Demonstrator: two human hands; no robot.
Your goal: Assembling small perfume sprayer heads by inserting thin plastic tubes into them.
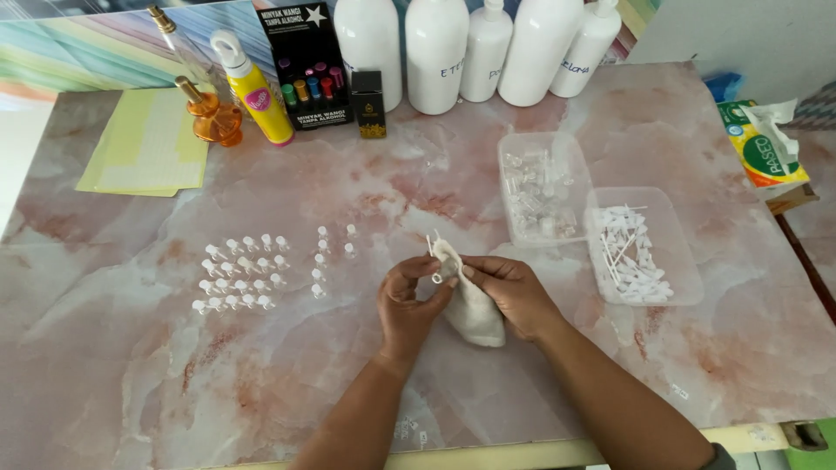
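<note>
Two bare hands meet over a small white cloth pouch (473, 305) at the near middle of a pink marbled table (305, 383). The pouch's long axis runs from its open mouth, up and to the left, down to its rounded base, lower right. The left hand (409, 300) pinches the mouth edge, with what looks like a tiny clear vial (436, 278) at its fingertips; the right hand (514, 292) closes over the pouch's body from the other side. The mouth therefore lies nearer the left hand. To the left, well apart, stand rows of small clear vials (242, 274). To the right sit two clear plastic trays, one of vials (535, 187), one of white caps and tubes (640, 248). White bottles (488, 48) line the far edge.
</note>
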